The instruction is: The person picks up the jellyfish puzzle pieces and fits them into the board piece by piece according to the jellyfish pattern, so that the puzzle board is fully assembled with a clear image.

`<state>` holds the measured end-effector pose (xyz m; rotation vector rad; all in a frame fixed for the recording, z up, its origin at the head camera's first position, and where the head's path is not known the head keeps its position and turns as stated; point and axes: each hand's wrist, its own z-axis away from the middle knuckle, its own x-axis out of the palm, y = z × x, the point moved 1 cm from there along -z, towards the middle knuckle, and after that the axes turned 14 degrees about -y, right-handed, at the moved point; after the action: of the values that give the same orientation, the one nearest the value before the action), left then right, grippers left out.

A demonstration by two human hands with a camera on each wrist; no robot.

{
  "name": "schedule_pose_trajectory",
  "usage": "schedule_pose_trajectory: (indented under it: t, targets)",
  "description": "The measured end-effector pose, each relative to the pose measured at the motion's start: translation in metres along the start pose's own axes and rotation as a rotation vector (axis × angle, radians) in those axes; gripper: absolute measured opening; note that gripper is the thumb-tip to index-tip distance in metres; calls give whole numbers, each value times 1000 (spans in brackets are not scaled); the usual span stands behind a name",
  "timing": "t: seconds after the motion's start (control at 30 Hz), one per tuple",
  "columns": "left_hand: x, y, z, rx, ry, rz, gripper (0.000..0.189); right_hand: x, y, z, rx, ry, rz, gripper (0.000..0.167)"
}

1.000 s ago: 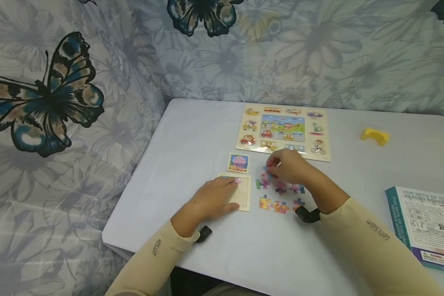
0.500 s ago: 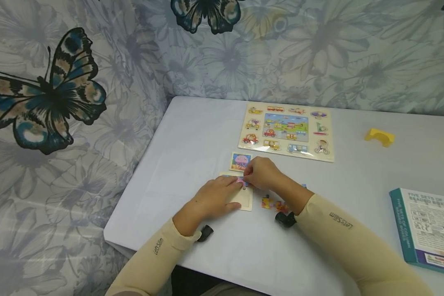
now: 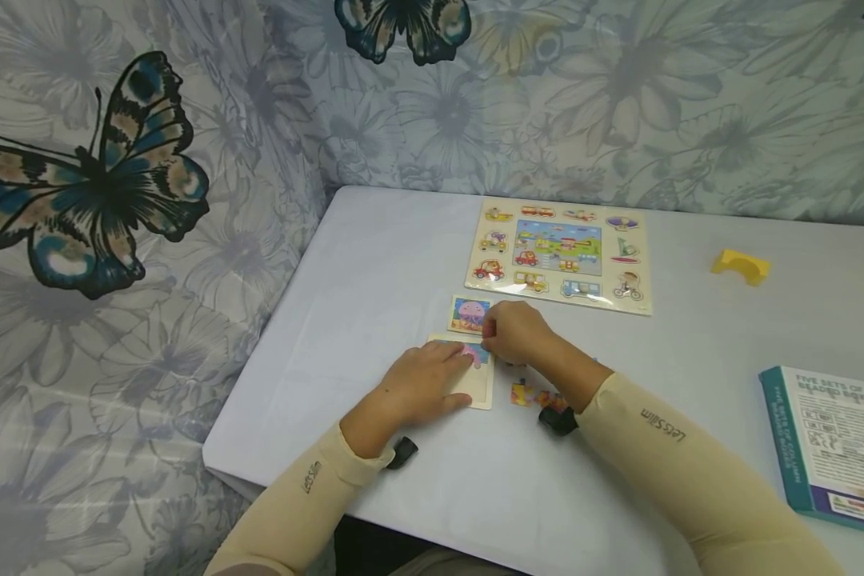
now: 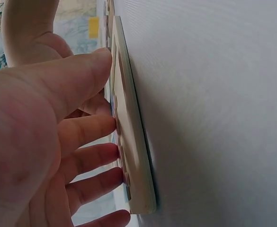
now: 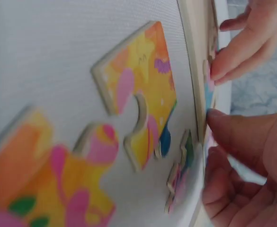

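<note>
A small wooden puzzle tray [image 3: 481,392] lies on the white table, with blue and pink pieces along its far side. My left hand [image 3: 418,384] rests over its left part, fingers extended; in the left wrist view those fingertips [image 4: 111,152] touch pieces inside the rim. At the tray's far right corner, my right hand [image 3: 514,330] pinches a blue-and-pink jigsaw piece [image 3: 479,352] between thumb and curled fingers, mostly hidden by them. Loose jigsaw pieces [image 3: 522,392] lie right of the tray, partly under the right forearm; a yellow-orange piece [image 5: 152,61] shows large in the right wrist view.
A small square jellyfish picture [image 3: 466,314] sits just beyond the tray. Farther back lies a large vehicle puzzle board [image 3: 558,248]. A yellow arch block [image 3: 740,266] stands at the back right, and a teal-edged box [image 3: 828,448] lies at the right.
My right hand has moved left from the loose pieces to the tray's far right corner, bringing a piece along. My left hand has stayed on the tray. The head view has shifted slightly.
</note>
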<state>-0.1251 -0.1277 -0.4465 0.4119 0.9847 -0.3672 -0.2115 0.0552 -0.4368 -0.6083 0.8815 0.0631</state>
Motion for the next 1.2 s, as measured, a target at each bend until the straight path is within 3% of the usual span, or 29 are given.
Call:
schedule_pose_trajectory:
  t: [0.13, 0.27, 0.37, 0.57, 0.7, 0.9, 1.2]
  targets:
    - [1, -3, -2, 15, 5, 7, 65, -5, 7, 10, 2, 37, -17, 11]
    - [1, -7, -6, 43, 12, 24, 62, -5, 23, 26, 52, 7, 17, 30]
    - [1, -11, -8, 54, 6, 50, 62, 0, 33, 35, 43, -38, 63, 44]
    - [-4, -23, 0, 78, 13, 190, 63, 8, 38, 41, -1, -45, 28, 28]
    - [-7, -34, 9, 62, 24, 261, 66, 8, 36, 45, 5, -29, -8, 29]
    - [-7, -50, 11, 38, 9, 216, 67, 13, 3, 42, -71, 0, -30, 31]
    - [-4, -62, 5, 54, 16, 268, 62, 42, -46, 14, -278, 91, 132, 13]
